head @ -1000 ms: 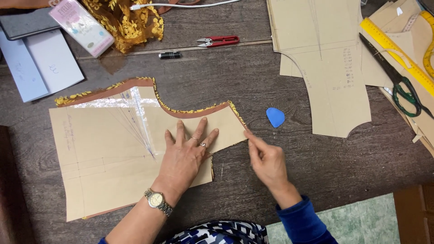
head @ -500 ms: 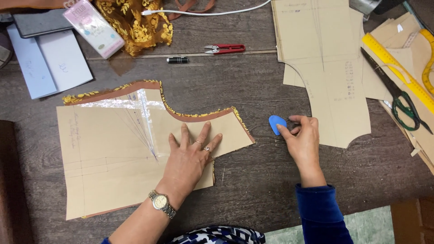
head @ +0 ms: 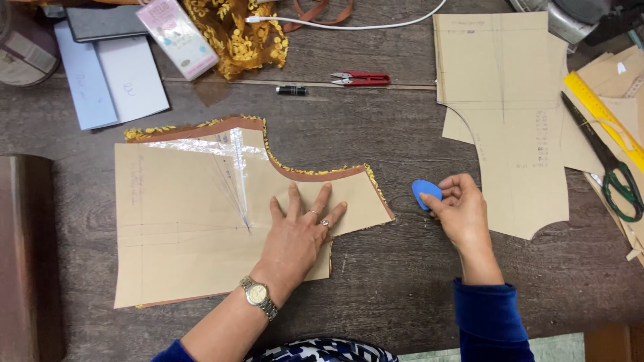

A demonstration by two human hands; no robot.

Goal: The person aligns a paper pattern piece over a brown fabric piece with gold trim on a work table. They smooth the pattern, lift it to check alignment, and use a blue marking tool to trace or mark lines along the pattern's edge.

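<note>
Blue chalk (head: 425,194), the flat teardrop kind tailors use, is pinched in my right hand (head: 461,212) between thumb and fingertips, sitting just off the right edge of the paper pattern (head: 201,234), a little above the wood table (head: 402,281). Left hand (head: 298,231) is spread flat, fingers splayed, pressing the pattern down near its right corner, w/ the brown and gold fabric (head: 315,175) peeking out along the curved top edge underneath. So the hands are apart: one pinning, one clamped on the chalk.

Imo the step in hand is the pickup before marking, pattern is placed and held, chalk is gripped but not yet on the cloth. Next move prob needs the chalk brought over to the pattern edge, thin edge down, and run tight along the outline w/o the paper sliding, so the left palm has to keep weight on it. The curve up top looks like the tricky bit, since the hand pins only the lower right area and the far left side is loose.

Other stuff around: red thread snips (head: 362,79) and a small black tube (head: 292,90) further up, a second paper pattern (head: 510,134) to the right, green-handled scissors (head: 607,164) and a yellow ruler (head: 600,114) at the far right edge. Can't tell if any chalk lines are on the fabric yet.
</note>
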